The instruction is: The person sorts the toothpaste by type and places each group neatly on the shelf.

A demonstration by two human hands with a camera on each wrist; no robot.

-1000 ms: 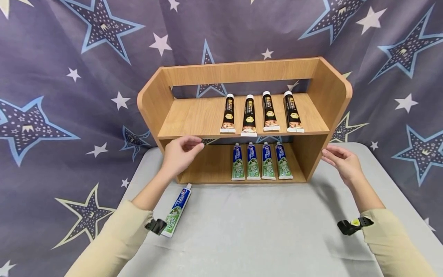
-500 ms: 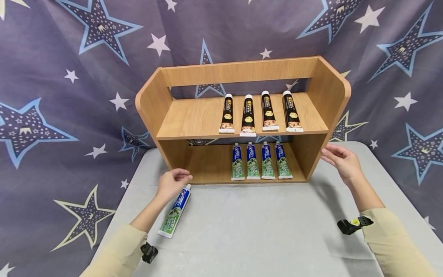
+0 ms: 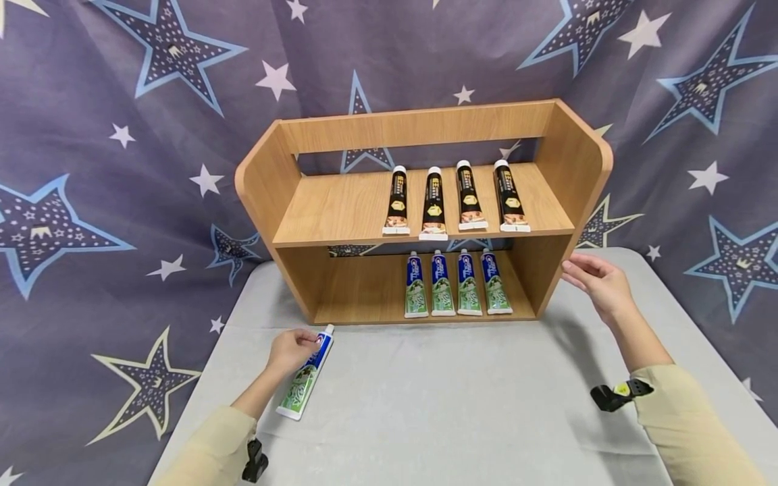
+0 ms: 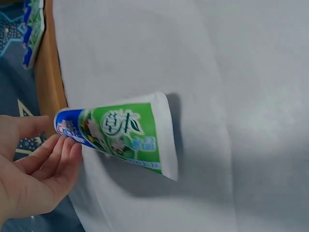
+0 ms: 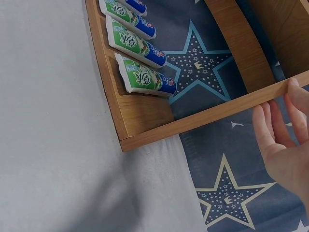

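My left hand (image 3: 292, 349) is at the blue cap end of a blue-and-green toothpaste tube (image 3: 299, 388) on the cloth, left of centre. In the left wrist view its curled fingers meet the blue part of that tube (image 4: 125, 130), and the cap is hidden. My right hand (image 3: 602, 283) pinches the front edge of the right side panel of a wooden two-tier shelf (image 3: 425, 129). The right wrist view shows its thumb and fingers on opposite faces of the panel (image 5: 217, 113).
Several black toothpaste tubes (image 3: 433, 202) lie in a row on the upper tier, caps to the back. Below them, several blue-and-green tubes (image 3: 416, 287) line the lower tier's right half. A star-patterned curtain (image 3: 152, 202) hangs behind the pale cloth-covered table (image 3: 437, 398).
My left hand has come down from the shelf's left front to the loose toothpaste tube. The right hand keeps its place on the side panel.
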